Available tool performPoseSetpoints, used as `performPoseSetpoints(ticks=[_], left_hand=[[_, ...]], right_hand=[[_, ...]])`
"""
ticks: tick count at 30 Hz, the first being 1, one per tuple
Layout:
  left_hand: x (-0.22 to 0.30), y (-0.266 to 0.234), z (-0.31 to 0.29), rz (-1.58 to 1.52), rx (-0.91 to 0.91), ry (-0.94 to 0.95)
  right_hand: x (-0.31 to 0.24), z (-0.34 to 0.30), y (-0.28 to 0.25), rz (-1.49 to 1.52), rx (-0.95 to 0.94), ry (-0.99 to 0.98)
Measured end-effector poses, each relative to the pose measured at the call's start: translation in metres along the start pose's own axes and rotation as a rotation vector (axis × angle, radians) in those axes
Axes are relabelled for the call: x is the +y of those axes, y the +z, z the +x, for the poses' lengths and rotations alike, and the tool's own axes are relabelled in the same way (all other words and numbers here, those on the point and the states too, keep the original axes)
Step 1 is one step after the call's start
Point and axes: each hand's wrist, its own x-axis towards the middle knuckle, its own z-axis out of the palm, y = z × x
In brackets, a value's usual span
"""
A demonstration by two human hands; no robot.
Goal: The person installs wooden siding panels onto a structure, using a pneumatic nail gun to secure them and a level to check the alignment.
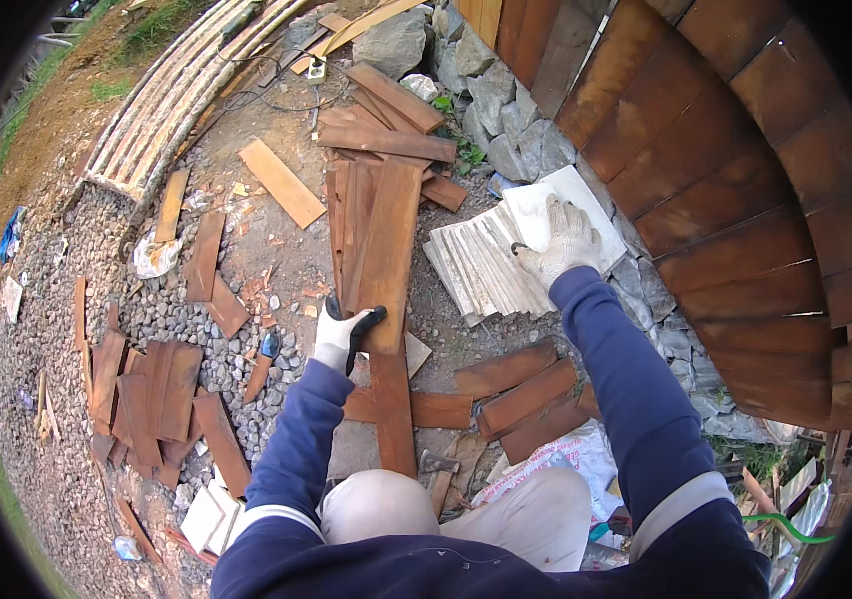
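Left hand (pixel 344 334): curled around board (pixel 388 235) at its near end | Board: over planks (pixel 343 215), left of stack (pixel 476 262) | Right hand (pixel 564 245): splayed over white slab (pixel 578 185) | Handling: board likely stiff, light; take long edges

I can see printing in two spots. Red lettering runs over the crumpled white sack (pixel 586 451) by the kneeling person's right leg (pixel 536 514), broken up by the folds. A few small pale letters sit on the front of the navy top (pixel 506 571), widely spaced and faint.
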Motion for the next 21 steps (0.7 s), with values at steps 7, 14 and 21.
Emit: performPoseSetpoints(ticks=[7,14,21], left_hand=[[-0.124,-0.08,-0.141,1.306,0.054,0.236],[-0.104,0.021,-0.163,1.448,-0.321,0.209],[-0.09,0.068,-0.189,1.493,-0.499,0.187]], right_hand=[[-0.029,-0.104,-0.058,0.299,0.222,0.08],[-0.048,-0.32,-0.022,0.867,0.307,-0.232],[0.02,-0.404,-0.014,0.993,0.398,-0.114]])
